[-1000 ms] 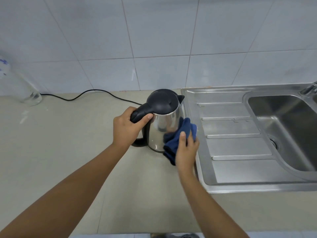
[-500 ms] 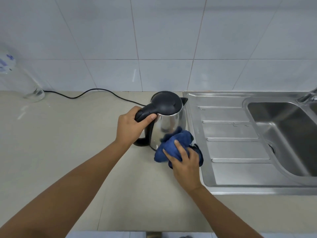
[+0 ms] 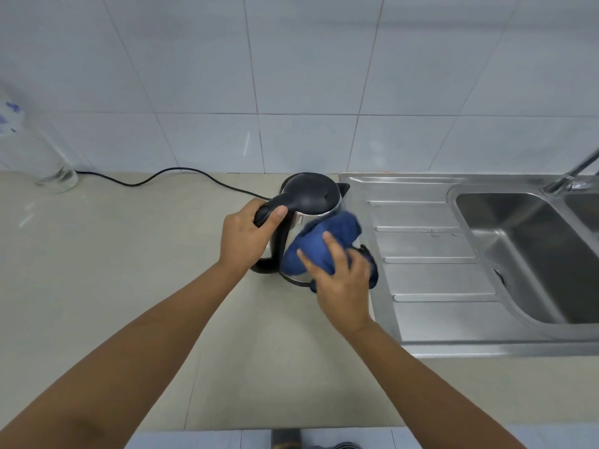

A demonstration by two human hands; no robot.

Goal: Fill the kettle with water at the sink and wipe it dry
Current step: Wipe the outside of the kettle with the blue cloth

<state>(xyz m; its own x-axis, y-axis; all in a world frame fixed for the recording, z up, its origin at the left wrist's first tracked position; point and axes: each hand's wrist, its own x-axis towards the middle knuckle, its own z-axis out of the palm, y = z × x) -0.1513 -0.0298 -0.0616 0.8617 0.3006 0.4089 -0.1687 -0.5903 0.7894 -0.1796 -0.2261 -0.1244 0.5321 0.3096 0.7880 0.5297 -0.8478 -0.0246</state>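
Observation:
A steel kettle (image 3: 311, 197) with a black lid and handle stands upright on the beige counter, just left of the sink's drainboard. My left hand (image 3: 244, 236) is wrapped around its black handle. My right hand (image 3: 343, 280) presses a dark blue cloth (image 3: 324, 238) flat against the kettle's front side, covering most of the shiny wall. The kettle's base is partly hidden by the cloth.
The steel sink (image 3: 531, 251) with its ribbed drainboard (image 3: 431, 254) lies to the right, and a tap (image 3: 573, 175) is at the far right. A black cord (image 3: 168, 176) runs along the tiled wall. A clear bottle (image 3: 42, 157) stands at the far left.
My right hand has slid the blue cloth from the kettle's right side round to its front and spread it wider. My left hand stays on the handle.

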